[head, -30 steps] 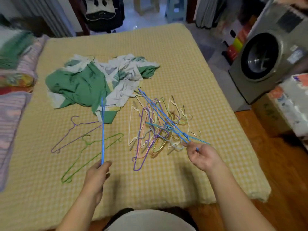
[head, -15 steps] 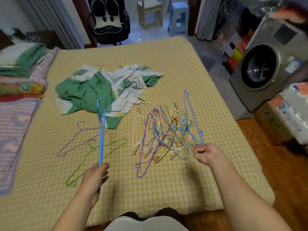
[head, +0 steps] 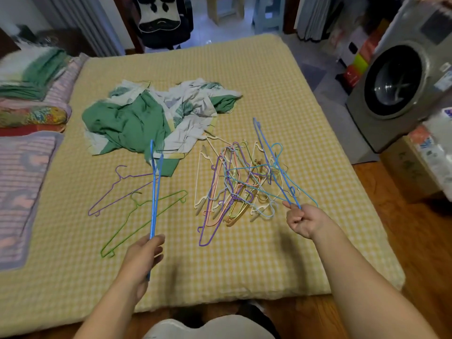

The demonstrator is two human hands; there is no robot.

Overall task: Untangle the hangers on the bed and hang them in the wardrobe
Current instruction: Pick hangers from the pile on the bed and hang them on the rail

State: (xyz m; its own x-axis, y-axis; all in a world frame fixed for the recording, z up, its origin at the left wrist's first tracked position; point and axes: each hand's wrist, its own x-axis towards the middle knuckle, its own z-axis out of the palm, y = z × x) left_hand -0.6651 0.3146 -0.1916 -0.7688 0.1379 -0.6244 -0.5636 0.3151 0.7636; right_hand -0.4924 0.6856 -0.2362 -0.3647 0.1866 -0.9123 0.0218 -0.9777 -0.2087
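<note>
Right hand [head: 304, 221] has raised its pinched blue hanger [head: 274, 162]; left hand [head: 144, 255] grips another. Next we free it from the tangle [head: 234, 187] ahead.

Left hand [head: 143, 255]: forearm extended, fingers curled in a grip. Right hand [head: 304, 220]: raised, fingertips [head: 289, 206] pinched.

Clothing: crumpled green and white garment [head: 149, 118], mid-bed
Bedding: folded stack [head: 29, 94], left edge
Washing machine [head: 401, 77]: right, round door facing the bed
Chair: panda cushion [head: 159, 13], beyond the bed
Floor [head: 415, 241]: wood
</note>
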